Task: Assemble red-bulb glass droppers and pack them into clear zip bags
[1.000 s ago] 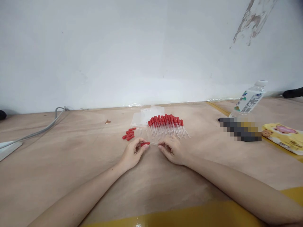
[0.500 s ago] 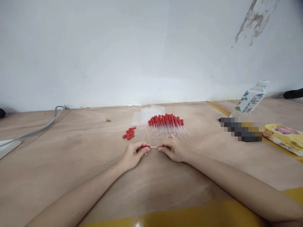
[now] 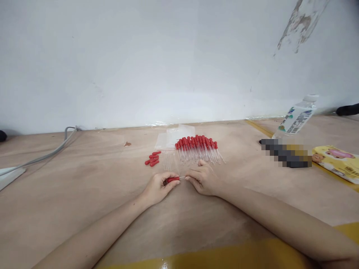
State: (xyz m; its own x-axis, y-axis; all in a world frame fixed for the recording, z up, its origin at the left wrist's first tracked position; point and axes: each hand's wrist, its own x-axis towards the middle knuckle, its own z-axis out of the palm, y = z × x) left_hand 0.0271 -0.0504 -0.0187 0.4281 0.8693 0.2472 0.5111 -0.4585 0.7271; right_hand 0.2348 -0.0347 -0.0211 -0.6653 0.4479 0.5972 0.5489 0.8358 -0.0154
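Between thumb and fingers, my left hand (image 3: 161, 187) pinches a red rubber dropper bulb (image 3: 173, 179). A thin clear glass dropper tube (image 3: 182, 177) runs from the bulb's open end into the closed fingertips of my right hand (image 3: 203, 179). How deep the tube sits in the bulb is hidden. Just beyond my hands lie several bare clear tubes (image 3: 169, 160), with several loose red bulbs (image 3: 152, 159) to their left. Behind my right hand is a row of droppers (image 3: 198, 147) with red bulbs on, their tips pointing toward me.
White sheets or bags (image 3: 179, 132) lie behind the droppers. At right stand or lean a labelled plastic bottle (image 3: 297, 117), a pixelated dark object (image 3: 288, 155) and a yellow packet (image 3: 338, 162). A grey cable (image 3: 53, 152) crosses the left side.
Both hands have come slightly nearer to me with the dropper. My left fingers have shifted on the bulb, so more of its red side shows.
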